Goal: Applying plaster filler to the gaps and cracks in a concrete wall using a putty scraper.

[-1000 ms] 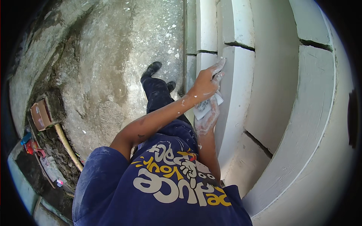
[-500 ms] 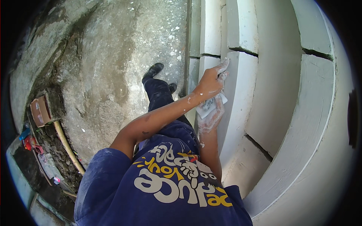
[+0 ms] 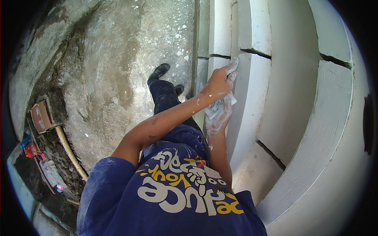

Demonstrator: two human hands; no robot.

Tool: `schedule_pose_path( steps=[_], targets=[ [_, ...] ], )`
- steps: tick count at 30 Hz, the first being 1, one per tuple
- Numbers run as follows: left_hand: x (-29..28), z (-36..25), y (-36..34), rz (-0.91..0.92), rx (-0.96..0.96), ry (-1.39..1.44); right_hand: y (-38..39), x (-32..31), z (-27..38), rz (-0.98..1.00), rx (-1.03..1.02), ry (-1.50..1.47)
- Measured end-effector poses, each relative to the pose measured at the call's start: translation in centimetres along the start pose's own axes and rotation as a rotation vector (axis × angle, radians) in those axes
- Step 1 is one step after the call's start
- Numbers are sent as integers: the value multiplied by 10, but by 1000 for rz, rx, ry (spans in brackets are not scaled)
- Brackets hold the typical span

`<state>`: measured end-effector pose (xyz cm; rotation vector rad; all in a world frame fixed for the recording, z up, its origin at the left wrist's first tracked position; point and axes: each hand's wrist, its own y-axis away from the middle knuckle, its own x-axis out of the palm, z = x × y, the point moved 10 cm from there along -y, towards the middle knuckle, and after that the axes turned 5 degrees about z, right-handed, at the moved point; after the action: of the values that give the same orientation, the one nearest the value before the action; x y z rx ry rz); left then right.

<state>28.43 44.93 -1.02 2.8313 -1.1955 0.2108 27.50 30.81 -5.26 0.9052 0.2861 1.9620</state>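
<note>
White paste coats the fingers of my left hand [image 3: 220, 82], which lies just left of the white ledge [image 3: 249, 88], near a dark gap between two lengths of it. Its thumb and forefinger point toward the ledge and its other fingers curl in; anything inside them is hidden. Close below, partly behind the left wrist, my right hand [image 3: 219, 121] is smeared with the same white paste. It grips a crumpled white packet [image 3: 211, 114] with grey marks, whose corner sticks out past the fingers. I cannot tell whether my left fingertips touch the ledge.
Along my right run stepped white wall mouldings [image 3: 332, 118] with dark joints. Paint-spotted concrete floor [image 3: 118, 78] spreads to my left. Beyond it lie a cardboard box [image 3: 41, 117], a bamboo pole [image 3: 70, 152] and scattered litter [image 3: 49, 171].
Both hands have shifted very slightly up and left in the view, along with a small movement of the head. The right hand still holds the packet.
</note>
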Motion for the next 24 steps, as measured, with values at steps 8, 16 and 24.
schedule_pose_path(
  steps=[8,16,24],
  targets=[
    [0,0,-2,34,-4,-89,-1,0,-4,0,-1,-35],
    [6,-8,6,63,47,-276,4,-11,-15,-27,29,-148],
    [7,1,1,122,-96,-237,2,-14,-12,-73,11,-57]
  ],
)
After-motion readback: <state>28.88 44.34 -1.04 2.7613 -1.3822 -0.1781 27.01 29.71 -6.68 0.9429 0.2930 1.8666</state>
